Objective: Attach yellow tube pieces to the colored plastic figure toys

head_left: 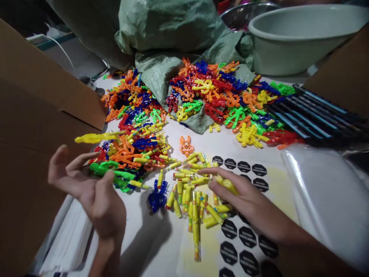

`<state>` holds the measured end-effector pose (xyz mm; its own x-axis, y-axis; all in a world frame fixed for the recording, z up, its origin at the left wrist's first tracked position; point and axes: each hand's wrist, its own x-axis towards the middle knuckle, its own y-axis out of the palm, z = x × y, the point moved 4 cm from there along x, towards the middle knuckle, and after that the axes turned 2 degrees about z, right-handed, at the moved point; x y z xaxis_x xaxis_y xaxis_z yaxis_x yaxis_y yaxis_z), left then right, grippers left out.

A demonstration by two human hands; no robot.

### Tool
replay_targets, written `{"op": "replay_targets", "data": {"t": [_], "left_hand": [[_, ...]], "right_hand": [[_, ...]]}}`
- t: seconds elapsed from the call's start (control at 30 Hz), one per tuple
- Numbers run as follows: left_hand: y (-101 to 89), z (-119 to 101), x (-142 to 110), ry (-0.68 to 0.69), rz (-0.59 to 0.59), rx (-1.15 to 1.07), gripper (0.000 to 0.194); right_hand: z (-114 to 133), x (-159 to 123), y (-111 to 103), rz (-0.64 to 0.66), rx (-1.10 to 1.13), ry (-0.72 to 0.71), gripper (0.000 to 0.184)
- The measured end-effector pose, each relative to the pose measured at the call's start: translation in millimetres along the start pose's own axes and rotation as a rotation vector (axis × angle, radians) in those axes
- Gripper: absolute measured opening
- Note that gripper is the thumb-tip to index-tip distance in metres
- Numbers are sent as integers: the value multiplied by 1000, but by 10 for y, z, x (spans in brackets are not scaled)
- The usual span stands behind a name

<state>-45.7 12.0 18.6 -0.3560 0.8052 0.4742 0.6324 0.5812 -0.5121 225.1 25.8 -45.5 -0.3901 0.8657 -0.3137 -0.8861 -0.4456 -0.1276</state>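
My left hand [92, 196] hovers at the left with its fingers spread, and its thumb presses a green plastic toy figure [108, 171] against the palm side. A blurred yellow plastic piece [96, 137] sticks out beyond that figure. My right hand [245, 194] reaches in from the right, its fingers curled over a yellow plastic tube [227, 186]. Below those fingers lies a loose heap of yellow tubes with orange tips [191, 204]. A blue figure [157, 196] and an orange figure [186, 146] rest close by on the white table [150, 238].
Mixed-colour plastic figures [219, 92] are heaped behind, around a green woven sack [170, 30]. Black octagonal stickers [236, 246] lie at front right beside a clear plastic bag [325, 200]. Cardboard flaps [34, 115] edge the left; a pale green basin [305, 38] stands far right.
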Motion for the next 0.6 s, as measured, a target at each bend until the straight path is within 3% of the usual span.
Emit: {"op": "replay_targets", "data": {"t": [0.07,0.1,0.23,0.37,0.47,0.6], "left_hand": [[29,-55,-79,-83,-91,-315,67],[90,-79,-126,-147,-69,-460,62],[412,-152,-334,-443,195,-749,48],[616,-145,-506,-676,367,-901,36],[683,-141,-571,-681,463,-896,32],[692,-129,-592,-649,469,-860,31]], "right_hand": [[15,-7,48,55,-32,-36,53],[16,-8,79,94,-18,-45,53],[-29,-4,195,215,186,-4,45],[-68,22,216,173,296,4,41],[-63,36,187,123,278,18,40],[-15,29,149,120,265,-5,35]]}}
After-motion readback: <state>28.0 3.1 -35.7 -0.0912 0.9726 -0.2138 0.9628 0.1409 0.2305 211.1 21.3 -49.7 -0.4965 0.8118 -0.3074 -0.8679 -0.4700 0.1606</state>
